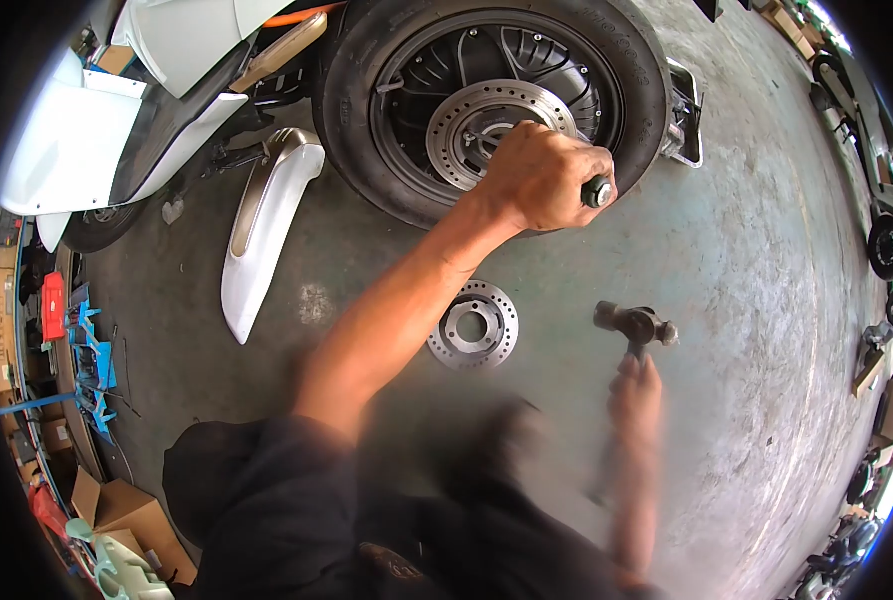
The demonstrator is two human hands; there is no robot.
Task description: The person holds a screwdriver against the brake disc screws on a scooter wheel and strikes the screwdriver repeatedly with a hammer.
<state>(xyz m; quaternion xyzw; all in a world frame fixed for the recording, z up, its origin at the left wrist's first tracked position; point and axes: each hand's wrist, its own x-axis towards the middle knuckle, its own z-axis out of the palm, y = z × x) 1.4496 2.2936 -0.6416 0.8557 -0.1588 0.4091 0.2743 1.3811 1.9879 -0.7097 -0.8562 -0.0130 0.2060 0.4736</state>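
My left hand (549,178) is closed round a dark-handled tool (596,191), its metal-capped butt end pointing towards me. The rest of that tool is hidden by the fist, so its kind cannot be told. The fist is in front of the perforated brake disc (448,122) at the hub of a large black-tyred wheel (371,165). Lower right, my right hand (635,388) grips a ball-peen hammer (638,323) just below its head. That hand and forearm are blurred by motion. Between my arms a second brake disc (504,325) lies flat on the floor.
A white curved body panel (258,255) lies left of the wheel, below larger white scooter bodywork (71,140). Blue metal parts (94,370) and an open cardboard box (146,515) line the left side. A metal frame (688,110) sits right of the tyre.
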